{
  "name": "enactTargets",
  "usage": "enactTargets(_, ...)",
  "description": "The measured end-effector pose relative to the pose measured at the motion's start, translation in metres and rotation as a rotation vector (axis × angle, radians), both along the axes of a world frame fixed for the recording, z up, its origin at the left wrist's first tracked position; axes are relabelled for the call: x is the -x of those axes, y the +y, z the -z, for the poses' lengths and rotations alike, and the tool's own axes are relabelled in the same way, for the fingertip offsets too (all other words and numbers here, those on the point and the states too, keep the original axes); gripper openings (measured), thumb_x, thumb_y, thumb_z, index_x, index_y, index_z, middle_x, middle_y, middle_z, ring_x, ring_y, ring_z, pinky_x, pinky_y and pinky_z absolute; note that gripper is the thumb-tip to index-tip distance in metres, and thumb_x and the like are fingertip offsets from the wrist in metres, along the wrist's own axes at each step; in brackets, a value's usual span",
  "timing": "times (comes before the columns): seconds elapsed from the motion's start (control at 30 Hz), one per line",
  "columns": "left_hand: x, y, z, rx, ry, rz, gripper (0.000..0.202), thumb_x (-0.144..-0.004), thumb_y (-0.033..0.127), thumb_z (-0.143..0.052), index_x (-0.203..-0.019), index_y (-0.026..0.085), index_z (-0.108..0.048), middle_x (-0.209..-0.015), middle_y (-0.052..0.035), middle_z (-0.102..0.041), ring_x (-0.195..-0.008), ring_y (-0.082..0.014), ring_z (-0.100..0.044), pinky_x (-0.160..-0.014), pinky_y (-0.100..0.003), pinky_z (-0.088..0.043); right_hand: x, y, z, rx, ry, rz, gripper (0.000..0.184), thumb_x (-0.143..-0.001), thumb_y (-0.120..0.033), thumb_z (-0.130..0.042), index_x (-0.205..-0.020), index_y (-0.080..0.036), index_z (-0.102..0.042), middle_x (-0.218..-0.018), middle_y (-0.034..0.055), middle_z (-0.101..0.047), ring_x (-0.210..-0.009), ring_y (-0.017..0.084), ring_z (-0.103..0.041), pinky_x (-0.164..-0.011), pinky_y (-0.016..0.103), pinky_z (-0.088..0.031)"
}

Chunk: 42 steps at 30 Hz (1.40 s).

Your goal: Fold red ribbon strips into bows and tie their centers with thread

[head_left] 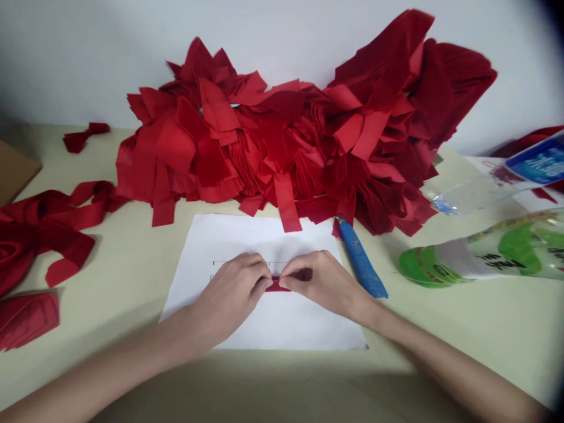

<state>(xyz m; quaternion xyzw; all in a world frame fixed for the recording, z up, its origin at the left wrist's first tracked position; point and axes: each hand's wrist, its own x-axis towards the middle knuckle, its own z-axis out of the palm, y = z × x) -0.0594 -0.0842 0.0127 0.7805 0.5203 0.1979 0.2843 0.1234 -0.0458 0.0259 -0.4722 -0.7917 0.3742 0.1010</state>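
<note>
Both hands meet over a white sheet of paper (291,329) that has thin drawn lines near its middle. Between my fingertips lies a small red fabric strip (278,285), partly covered by the fingers. My left hand (235,288) pinches its left part, thumb and fingers pressed together. From the other side my right hand (319,281) pinches it with thumb and index finger. Just right of my right hand a blue tool (361,258), seemingly a cutter, lies across the table beside the paper's edge.
A large heap of red fabric pieces (264,147) stands against the wall behind the paper. Red ribbon (66,235) lies at the left. On the right are a green-and-clear bottle (462,255) lying down and a clear plastic wrapper (480,188). A brown box (15,170) stands far left.
</note>
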Motion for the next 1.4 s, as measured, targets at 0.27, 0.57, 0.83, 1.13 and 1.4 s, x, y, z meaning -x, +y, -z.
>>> enactTargets(0.27, 0.001, 0.008, 0.004, -0.031, 0.048, -0.021, 0.024, -0.083, 0.013, -0.046, -0.061, 0.016, -0.056, -0.094, -0.0012, -0.051, -0.051, -0.0059, -0.046, -0.052, -0.028, -0.041, 0.007, 0.005, -0.005, -0.003, -0.054, 0.038, 0.016, -0.070, -0.013, -0.060, -0.065, -0.022, -0.072, -0.062, -0.0023, -0.069, -0.058, 0.012, -0.060, -0.053, 0.022, -0.044)
enactTargets(0.57, 0.005, 0.021, 0.001, 0.065, 0.020, 0.042, 0.019, -0.075, 0.013, -0.049, -0.058, 0.018, -0.056, -0.084, 0.0001, -0.054, -0.051, -0.0073, -0.048, -0.048, -0.026, -0.037, 0.010, 0.009, -0.009, 0.020, -0.103, 0.009, 0.014, -0.070, -0.013, -0.060, -0.063, -0.022, -0.069, -0.063, -0.0034, -0.068, -0.057, 0.012, -0.060, -0.053, 0.022, -0.042)
enactTargets(0.83, -0.007, 0.034, -0.006, 0.184, 0.147, -0.034, 0.017, -0.064, 0.019, -0.059, -0.052, 0.018, -0.047, -0.074, -0.0012, -0.054, -0.054, -0.0118, -0.051, -0.045, -0.025, -0.035, 0.013, 0.004, -0.007, -0.143, -0.203, -0.061, 0.014, -0.069, -0.010, -0.058, -0.062, -0.022, -0.061, -0.059, -0.0052, -0.062, -0.055, 0.011, -0.053, -0.053, 0.023, -0.034)
enactTargets(1.13, 0.003, 0.010, 0.001, -0.128, 0.222, 0.147, 0.014, -0.083, 0.011, -0.043, -0.073, 0.017, -0.052, -0.091, -0.0048, -0.052, -0.064, -0.0126, -0.052, -0.056, -0.028, -0.045, 0.007, -0.016, 0.007, -0.402, -0.266, -0.148, 0.011, -0.082, -0.013, -0.049, -0.075, -0.018, -0.056, -0.075, 0.0002, -0.063, -0.065, 0.014, -0.055, -0.058, 0.027, -0.036)
enactTargets(1.4, 0.009, -0.016, 0.019, -0.592, 0.454, 0.252, 0.023, -0.086, 0.000, -0.037, -0.093, 0.010, -0.056, -0.090, -0.0109, -0.059, -0.080, -0.0215, -0.055, -0.067, -0.035, -0.047, -0.001, -0.020, 0.022, -0.614, -0.172, -0.304, 0.020, -0.090, -0.013, -0.041, -0.092, -0.015, -0.061, -0.080, 0.0040, -0.063, -0.074, 0.016, -0.056, -0.069, 0.028, -0.043)
